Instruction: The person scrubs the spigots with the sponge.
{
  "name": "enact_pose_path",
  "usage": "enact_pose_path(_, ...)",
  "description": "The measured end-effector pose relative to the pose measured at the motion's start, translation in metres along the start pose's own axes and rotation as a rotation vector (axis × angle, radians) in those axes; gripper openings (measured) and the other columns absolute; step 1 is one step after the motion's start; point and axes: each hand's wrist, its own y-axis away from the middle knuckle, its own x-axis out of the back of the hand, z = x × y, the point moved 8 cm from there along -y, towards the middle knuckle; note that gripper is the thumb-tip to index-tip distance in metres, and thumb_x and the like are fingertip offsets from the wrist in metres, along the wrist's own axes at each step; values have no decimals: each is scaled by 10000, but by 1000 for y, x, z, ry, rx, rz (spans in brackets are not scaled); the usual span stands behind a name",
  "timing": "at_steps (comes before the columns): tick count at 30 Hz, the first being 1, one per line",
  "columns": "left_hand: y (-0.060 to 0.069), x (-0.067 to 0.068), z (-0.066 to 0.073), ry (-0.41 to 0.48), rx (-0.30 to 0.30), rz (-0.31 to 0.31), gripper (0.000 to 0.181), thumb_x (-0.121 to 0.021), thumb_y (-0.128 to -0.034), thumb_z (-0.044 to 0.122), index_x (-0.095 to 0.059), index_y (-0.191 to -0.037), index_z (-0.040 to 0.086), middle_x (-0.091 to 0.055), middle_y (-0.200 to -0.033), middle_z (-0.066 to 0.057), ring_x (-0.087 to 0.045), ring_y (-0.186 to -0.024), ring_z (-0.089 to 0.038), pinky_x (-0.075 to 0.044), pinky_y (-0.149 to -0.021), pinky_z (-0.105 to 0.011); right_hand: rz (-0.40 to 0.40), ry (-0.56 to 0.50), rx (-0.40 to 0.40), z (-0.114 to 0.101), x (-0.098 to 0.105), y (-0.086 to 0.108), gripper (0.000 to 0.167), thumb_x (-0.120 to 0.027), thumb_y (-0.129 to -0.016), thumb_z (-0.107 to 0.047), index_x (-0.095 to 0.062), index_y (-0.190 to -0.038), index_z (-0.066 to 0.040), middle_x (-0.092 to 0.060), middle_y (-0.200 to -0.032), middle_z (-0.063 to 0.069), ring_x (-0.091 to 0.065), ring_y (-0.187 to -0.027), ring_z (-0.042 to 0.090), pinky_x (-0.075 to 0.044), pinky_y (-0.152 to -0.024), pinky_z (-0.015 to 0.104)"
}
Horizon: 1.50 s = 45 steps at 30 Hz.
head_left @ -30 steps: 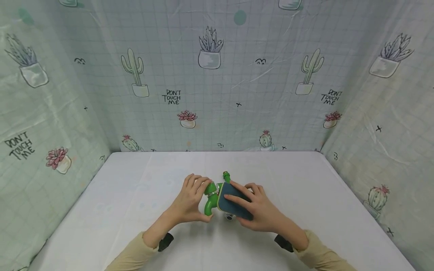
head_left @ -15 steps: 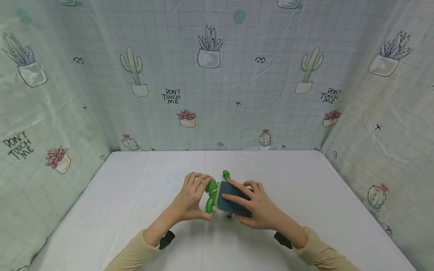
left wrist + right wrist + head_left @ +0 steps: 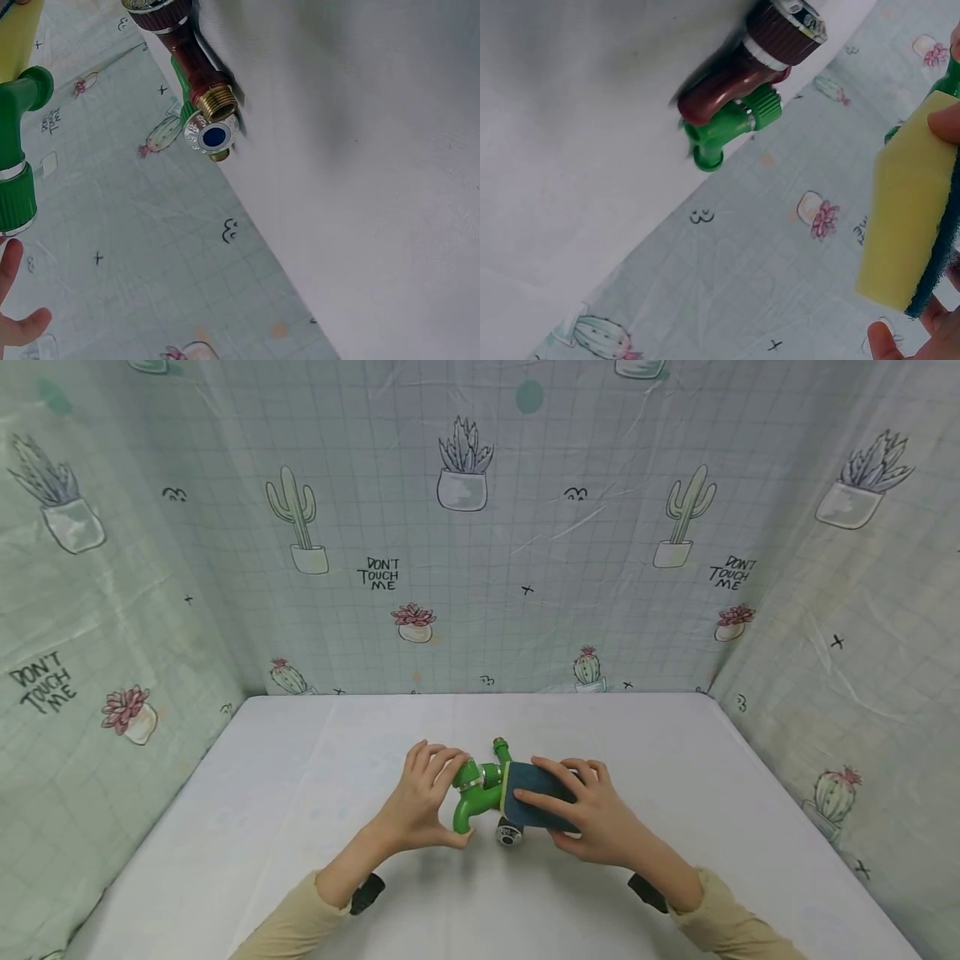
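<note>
In the head view my left hand [image 3: 422,797] pinches a green tap [image 3: 477,800] between fingertips at its knob and thumb at its spout. The same green tap [image 3: 15,135] shows at the left edge of the left wrist view. My right hand [image 3: 603,817] grips a sponge [image 3: 536,795], dark blue scouring side up in the head view. Its yellow foam [image 3: 907,210] fills the right of the right wrist view. The sponge covers the tap's right end; whether they touch, I cannot tell.
Below the hands, a dark red tap [image 3: 731,82] lies on the white table [image 3: 300,777]. Against it rests a second green tap [image 3: 724,131]. Printed cloth walls [image 3: 480,552] surround the table at the back and both sides.
My right hand has moved right with the sponge, uncovering more of the green tap and the dark red tap below. The left hand keeps its grip, nearly still.
</note>
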Motion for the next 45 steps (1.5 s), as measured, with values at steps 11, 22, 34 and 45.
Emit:
enact_pose_path(11,2,1,-1,21,-3,25,946,-764,-405,525,-496,-1152,11,-515,-1100,-86,-431,-1013,-235,-326,-898,-532,24,30,27,-2,2,-2,789,-763,-621,-325,-405,-1323,-345,-351,-1393,114,-385,-1069,275,-313,-830,460)
enact_pose_path(22,0,-2,1,48,-17,41,941,-775,-392,503,-499,-1143,7,-518,-1086,-79,-430,-991,-223,-333,-880,-498,46,11,53,-7,5,-12,797,-781,-602,-302,-422,-1313,-335,-368,-1385,104,-393,-1072,254,-319,-808,418)
enact_pose_path(34,-1,-5,5,48,-10,33,948,-774,-407,524,-492,-1160,21,-515,-1099,-77,-439,-1002,-230,-339,-895,-525,83,-18,103,-19,5,-21,779,-788,-603,-312,-439,-1300,-323,-369,-1378,112,-403,-1064,253,-339,-791,406)
enact_pose_path(45,-6,-1,6,92,-23,58,924,-769,-432,513,-487,-1152,8,-504,-1106,-90,-426,-1014,-240,-348,-905,-478,101,-35,119,-25,8,-30,800,-796,-589,-290,-437,-1303,-314,-358,-1382,113,-386,-1079,267,-332,-824,427)
